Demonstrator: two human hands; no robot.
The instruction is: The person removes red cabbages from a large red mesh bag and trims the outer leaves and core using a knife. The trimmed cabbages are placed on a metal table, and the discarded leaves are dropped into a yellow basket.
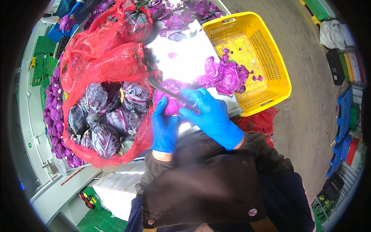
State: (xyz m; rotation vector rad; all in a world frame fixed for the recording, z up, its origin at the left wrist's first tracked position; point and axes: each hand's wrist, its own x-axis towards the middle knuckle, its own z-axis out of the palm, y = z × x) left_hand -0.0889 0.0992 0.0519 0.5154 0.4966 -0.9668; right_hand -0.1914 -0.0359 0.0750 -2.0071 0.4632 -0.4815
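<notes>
My left hand [165, 127], in a blue glove, holds a red cabbage [172, 105] from its near left side, the thumb up against it. My right hand [210, 116], gloved in blue too, grips a knife [171, 92] whose blade crosses over the cabbage towards the upper left. The handle is mostly hidden by the fingers. Loose purple leaves [226, 75] lie right of the cabbage, at the edge of the bright metal table [171, 62] and over the rim of a yellow crate [285, 84]. On the left, an open red mesh sack [104, 66] holds several dark cabbages [104, 139].
Peeled cabbages [56, 116] are piled beyond the sack at the far left. More leaves [200, 8] cover the table's far end. A blue-gloved hand of another person [76, 7] holds a cabbage at the upper left. Red netting [261, 121] lies under the crate.
</notes>
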